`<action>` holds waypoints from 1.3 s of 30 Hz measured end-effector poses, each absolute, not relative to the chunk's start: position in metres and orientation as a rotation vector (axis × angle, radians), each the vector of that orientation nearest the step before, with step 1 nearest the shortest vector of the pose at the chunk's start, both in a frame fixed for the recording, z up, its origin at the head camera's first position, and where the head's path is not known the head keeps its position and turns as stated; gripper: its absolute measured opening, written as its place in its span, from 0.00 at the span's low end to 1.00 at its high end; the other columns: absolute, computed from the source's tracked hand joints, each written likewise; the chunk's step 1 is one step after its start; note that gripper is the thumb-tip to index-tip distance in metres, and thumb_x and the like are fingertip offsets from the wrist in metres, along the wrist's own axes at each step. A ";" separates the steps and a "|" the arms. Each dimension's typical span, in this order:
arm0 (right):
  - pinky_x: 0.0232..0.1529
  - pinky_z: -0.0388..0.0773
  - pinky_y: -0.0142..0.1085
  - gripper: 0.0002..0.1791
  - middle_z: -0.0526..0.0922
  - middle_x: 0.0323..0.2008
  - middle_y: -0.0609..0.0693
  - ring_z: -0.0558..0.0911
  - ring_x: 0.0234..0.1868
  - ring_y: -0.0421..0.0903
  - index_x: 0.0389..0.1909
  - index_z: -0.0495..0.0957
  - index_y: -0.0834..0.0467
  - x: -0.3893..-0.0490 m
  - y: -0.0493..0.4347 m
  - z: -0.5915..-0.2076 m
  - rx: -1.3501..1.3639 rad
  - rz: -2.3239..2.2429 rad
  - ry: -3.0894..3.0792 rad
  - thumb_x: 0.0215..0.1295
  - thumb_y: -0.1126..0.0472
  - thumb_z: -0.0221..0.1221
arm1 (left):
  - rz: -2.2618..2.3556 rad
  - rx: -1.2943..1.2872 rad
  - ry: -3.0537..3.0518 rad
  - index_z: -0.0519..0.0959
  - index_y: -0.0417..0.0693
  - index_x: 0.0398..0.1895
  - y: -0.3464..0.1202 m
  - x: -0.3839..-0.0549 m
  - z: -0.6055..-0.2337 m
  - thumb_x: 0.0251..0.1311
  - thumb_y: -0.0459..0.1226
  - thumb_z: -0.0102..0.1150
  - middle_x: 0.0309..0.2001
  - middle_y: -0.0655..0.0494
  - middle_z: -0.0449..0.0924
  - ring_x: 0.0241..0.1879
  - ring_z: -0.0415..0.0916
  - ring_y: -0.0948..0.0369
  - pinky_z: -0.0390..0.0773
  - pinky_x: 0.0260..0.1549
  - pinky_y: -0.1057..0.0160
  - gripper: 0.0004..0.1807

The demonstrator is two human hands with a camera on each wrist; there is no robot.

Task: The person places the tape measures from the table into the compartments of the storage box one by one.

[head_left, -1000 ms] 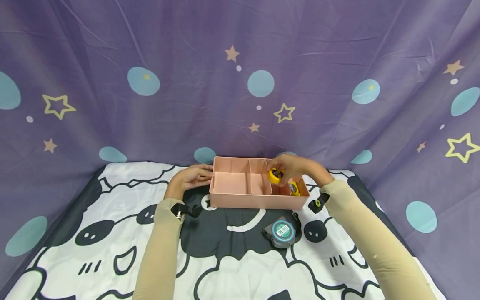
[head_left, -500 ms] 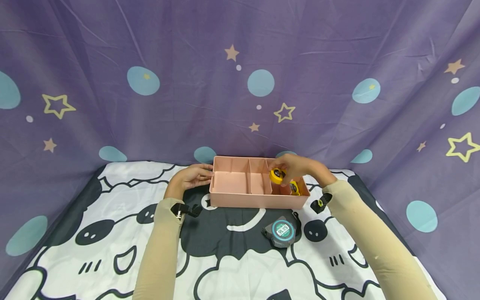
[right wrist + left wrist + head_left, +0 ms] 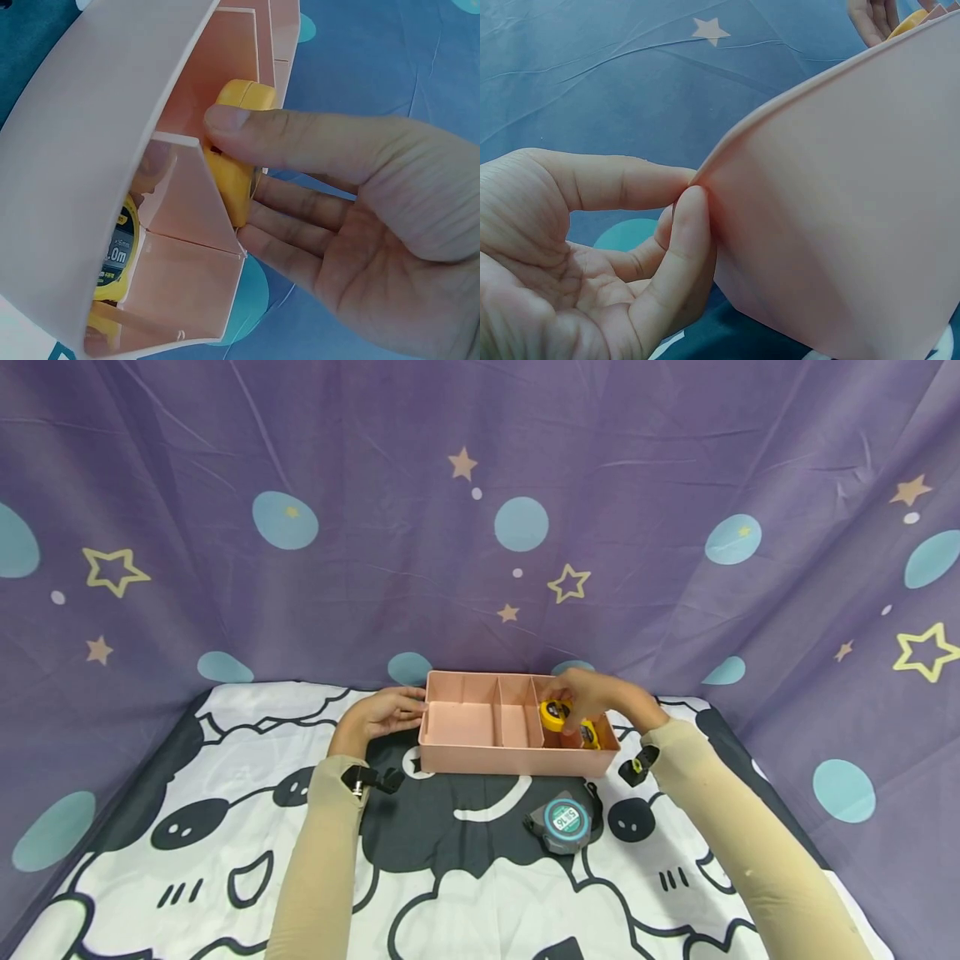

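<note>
A pink divided box (image 3: 517,762) stands near the back of the patterned cloth. At its left end, my left hand (image 3: 386,713) pinches the corner between thumb and index finger, as the left wrist view shows. My right hand (image 3: 588,695) grips a yellow tape measure (image 3: 553,717) at the right part of the box, thumb on one side and fingers on the other. In the right wrist view this tape measure (image 3: 238,180) is beside a short divider (image 3: 199,195). A second yellow tape measure (image 3: 120,255) sits in the end compartment, partly hidden by the front wall.
A grey and turquoise tape measure (image 3: 564,823) lies on the cloth in front of the box. Two wider compartments, the left (image 3: 461,725) and the middle (image 3: 520,727), show bare floors. A purple curtain (image 3: 480,527) hangs close behind the box.
My right hand has moved slightly to the right, and the held yellow tape measure sits a little lower in the box. The left hand and the grey tape measure stay put.
</note>
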State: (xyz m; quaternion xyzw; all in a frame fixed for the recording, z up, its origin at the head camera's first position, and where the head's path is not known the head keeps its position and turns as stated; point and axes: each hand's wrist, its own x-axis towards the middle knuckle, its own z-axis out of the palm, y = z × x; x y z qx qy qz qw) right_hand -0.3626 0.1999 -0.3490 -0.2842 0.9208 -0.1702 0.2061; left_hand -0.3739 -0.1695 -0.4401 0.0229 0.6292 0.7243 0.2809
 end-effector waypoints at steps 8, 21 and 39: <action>0.62 0.81 0.49 0.37 0.82 0.60 0.61 0.80 0.61 0.58 0.63 0.78 0.64 -0.368 0.199 -0.344 -0.775 -0.482 2.530 0.48 0.68 0.78 | 1.946 0.076 1.672 0.53 0.28 0.75 -0.171 -0.374 -0.441 0.71 0.25 0.50 0.37 0.60 0.83 0.39 0.83 0.67 0.85 0.40 0.71 0.32; 0.62 0.81 0.49 0.33 0.83 0.59 0.58 0.81 0.59 0.55 0.64 0.77 0.64 -0.378 0.188 -0.344 -0.786 -0.306 2.522 0.53 0.69 0.71 | 1.945 0.081 1.673 0.52 0.28 0.76 -0.172 -0.376 -0.443 0.71 0.25 0.50 0.39 0.59 0.84 0.40 0.84 0.66 0.86 0.41 0.70 0.33; 0.36 0.71 0.31 0.33 0.84 0.46 0.56 0.72 0.36 0.43 0.57 0.81 0.63 -0.385 0.176 -0.339 -0.729 -0.193 2.480 0.42 0.74 0.64 | 1.952 0.078 1.684 0.55 0.28 0.73 -0.171 -0.376 -0.445 0.70 0.25 0.51 0.35 0.61 0.83 0.38 0.83 0.67 0.85 0.39 0.71 0.30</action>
